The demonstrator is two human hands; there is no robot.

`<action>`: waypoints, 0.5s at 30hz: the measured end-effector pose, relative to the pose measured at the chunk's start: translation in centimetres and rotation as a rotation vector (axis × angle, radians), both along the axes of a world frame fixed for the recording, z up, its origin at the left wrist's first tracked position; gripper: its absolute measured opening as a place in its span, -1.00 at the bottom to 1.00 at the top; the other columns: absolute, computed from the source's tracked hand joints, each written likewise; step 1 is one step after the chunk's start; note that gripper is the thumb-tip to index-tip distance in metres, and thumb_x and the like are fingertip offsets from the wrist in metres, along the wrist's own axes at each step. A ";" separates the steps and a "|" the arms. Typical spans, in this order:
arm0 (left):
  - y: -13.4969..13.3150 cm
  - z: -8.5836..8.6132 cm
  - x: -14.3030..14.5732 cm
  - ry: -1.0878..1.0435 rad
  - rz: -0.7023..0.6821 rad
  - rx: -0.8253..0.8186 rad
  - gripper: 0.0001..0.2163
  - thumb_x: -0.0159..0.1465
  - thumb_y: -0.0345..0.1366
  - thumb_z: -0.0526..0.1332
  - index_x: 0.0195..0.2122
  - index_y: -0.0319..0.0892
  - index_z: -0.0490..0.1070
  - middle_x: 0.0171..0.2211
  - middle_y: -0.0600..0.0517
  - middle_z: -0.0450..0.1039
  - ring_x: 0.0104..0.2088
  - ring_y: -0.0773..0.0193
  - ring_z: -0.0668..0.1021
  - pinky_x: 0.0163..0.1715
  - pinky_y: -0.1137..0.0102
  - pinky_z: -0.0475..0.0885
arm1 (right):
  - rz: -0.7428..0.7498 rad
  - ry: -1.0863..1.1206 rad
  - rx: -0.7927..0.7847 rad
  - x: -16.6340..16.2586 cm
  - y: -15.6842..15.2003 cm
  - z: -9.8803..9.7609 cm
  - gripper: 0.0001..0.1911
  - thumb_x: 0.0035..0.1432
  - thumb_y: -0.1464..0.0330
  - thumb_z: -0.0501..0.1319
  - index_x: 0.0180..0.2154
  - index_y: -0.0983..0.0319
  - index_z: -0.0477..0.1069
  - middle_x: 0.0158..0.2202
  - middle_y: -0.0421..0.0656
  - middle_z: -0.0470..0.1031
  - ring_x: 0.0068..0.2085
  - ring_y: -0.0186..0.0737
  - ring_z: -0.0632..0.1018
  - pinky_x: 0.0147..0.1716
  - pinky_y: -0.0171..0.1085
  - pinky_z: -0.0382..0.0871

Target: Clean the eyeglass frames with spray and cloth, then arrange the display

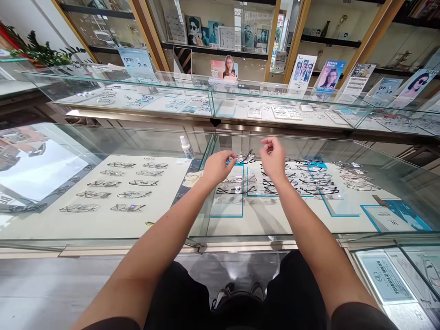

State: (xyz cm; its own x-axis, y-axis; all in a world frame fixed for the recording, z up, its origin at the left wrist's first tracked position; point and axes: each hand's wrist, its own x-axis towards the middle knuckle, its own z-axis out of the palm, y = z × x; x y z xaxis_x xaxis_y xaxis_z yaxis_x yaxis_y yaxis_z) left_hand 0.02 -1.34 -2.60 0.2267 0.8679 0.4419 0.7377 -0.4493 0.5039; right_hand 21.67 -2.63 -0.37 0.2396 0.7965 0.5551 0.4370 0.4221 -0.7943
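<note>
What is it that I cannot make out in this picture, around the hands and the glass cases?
All in the head view:
Whether the left hand touches the eyeglasses beside it: too small to tell.
Part of the middle frames: covered by the right forearm.
Print on the white bottle: too small to read.
Rest of the lower-right case: cut off by the picture's edges.

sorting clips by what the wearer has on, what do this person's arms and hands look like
The left hand and right hand are ungloved, with no ring or watch visible. Both forearms are bare, widening toward plain black sleeves at the bottom edge.
</note>
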 end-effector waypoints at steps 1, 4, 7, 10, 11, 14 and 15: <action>0.1 -0.1 0.0 0.067 -0.011 -0.007 -0.80 0.38 -0.16 0.25 -0.18 -0.08 0.65 -0.26 -0.05 0.64 -0.27 0.07 0.57 -0.28 0.25 0.28 | -0.004 0.022 -0.008 0.3 0.2 0.1 -0.79 0.15 0.46 0.16 -0.17 0.15 0.44 -0.37 -0.26 0.40 -0.33 -0.21 0.44 -0.24 -0.21 0.34; 0.3 -0.6 0.3 0.202 -0.028 -0.032 -0.77 0.41 -0.15 0.23 -0.14 -0.08 0.67 -0.17 -0.10 0.70 -0.16 -0.03 0.64 -0.21 0.22 0.36 | 0.001 0.060 -0.025 0.8 0.4 0.4 -0.80 0.13 0.46 0.16 -0.18 0.14 0.42 -0.36 -0.26 0.40 -0.32 -0.21 0.44 -0.24 -0.21 0.32; 0.6 -1.1 0.6 0.286 -0.041 -0.043 -0.79 0.39 -0.17 0.25 -0.15 -0.07 0.69 -0.16 -0.10 0.71 -0.08 -0.08 0.65 -0.16 0.20 0.41 | 0.016 0.055 -0.034 0.7 0.5 0.5 -0.80 0.13 0.46 0.15 -0.19 0.15 0.42 -0.34 -0.24 0.43 -0.29 -0.21 0.45 -0.23 -0.21 0.33; 0.9 -1.4 0.7 0.319 -0.060 -0.051 -0.81 0.37 -0.20 0.27 -0.18 -0.06 0.71 -0.15 -0.10 0.71 -0.04 -0.10 0.65 -0.12 0.18 0.43 | 0.052 0.041 -0.052 0.5 0.6 0.3 -0.84 0.17 0.45 0.16 -0.20 0.15 0.43 -0.31 -0.21 0.48 -0.28 -0.20 0.47 -0.23 -0.20 0.33; 0.9 -1.4 0.7 0.324 -0.066 -0.055 -0.81 0.37 -0.20 0.27 -0.18 -0.06 0.71 -0.16 -0.10 0.70 -0.04 -0.10 0.65 -0.12 0.18 0.43 | 0.067 0.034 -0.066 0.5 0.6 0.3 -0.86 0.18 0.43 0.17 -0.20 0.15 0.43 -0.30 -0.20 0.49 -0.28 -0.20 0.47 -0.23 -0.19 0.33; 1.0 -1.6 0.9 0.334 -0.089 -0.069 -0.81 0.37 -0.22 0.27 -0.18 -0.05 0.72 -0.16 -0.09 0.70 -0.03 -0.09 0.65 -0.10 0.17 0.43 | 0.104 -0.009 -0.090 0.2 0.7 -0.2 -0.88 0.22 0.40 0.18 -0.20 0.15 0.44 -0.26 -0.18 0.54 -0.28 -0.19 0.47 -0.21 -0.18 0.33; 1.0 -1.7 0.9 0.343 -0.094 -0.072 -0.80 0.38 -0.21 0.28 -0.17 -0.06 0.72 -0.16 -0.10 0.69 -0.02 -0.09 0.64 -0.08 0.16 0.43 | 0.115 -0.028 -0.091 0.1 0.7 -0.3 -0.88 0.22 0.40 0.17 -0.19 0.14 0.44 -0.25 -0.18 0.54 -0.28 -0.18 0.47 -0.20 -0.17 0.33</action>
State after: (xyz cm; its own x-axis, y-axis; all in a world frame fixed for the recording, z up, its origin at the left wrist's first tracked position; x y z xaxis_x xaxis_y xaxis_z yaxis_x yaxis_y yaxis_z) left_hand 0.97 -0.30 -4.29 0.4315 0.8625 0.2643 0.8265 -0.4954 0.2672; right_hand 21.81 -1.96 -0.69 0.1288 0.8650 0.4849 0.4126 0.3979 -0.8194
